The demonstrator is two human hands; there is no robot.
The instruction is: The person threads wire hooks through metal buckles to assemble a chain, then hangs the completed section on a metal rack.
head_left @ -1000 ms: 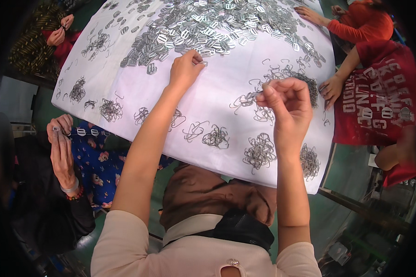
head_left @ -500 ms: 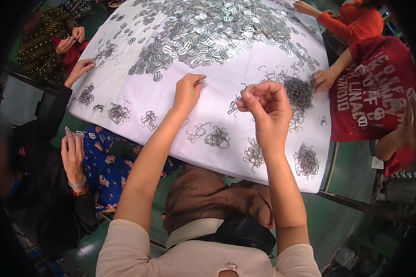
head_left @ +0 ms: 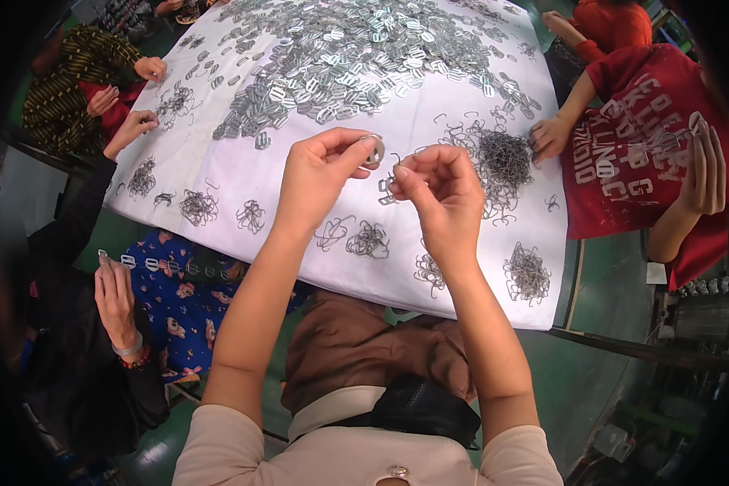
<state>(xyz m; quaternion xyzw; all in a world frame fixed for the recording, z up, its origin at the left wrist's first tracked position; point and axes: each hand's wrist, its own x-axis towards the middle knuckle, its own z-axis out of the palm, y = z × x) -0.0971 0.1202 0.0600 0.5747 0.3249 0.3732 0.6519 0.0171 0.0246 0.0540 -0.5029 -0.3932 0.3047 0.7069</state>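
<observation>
Your left hand (head_left: 320, 174) pinches a flat metal buckle (head_left: 381, 149) and your right hand (head_left: 444, 190) a thin wire hook (head_left: 397, 159), the two near each other but apart, above the white-covered table (head_left: 235, 170). On its cloth spread a broad heap of buckles (head_left: 364, 57), farther from you, and tangled clumps of hooks (head_left: 504, 158); co-workers (head_left: 648, 146) line both sides, over a green floor (head_left: 611, 292).

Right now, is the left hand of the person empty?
No, the left hand pinches a metal buckle between thumb and fingers, beside the thin wire hook in the right hand.
</observation>
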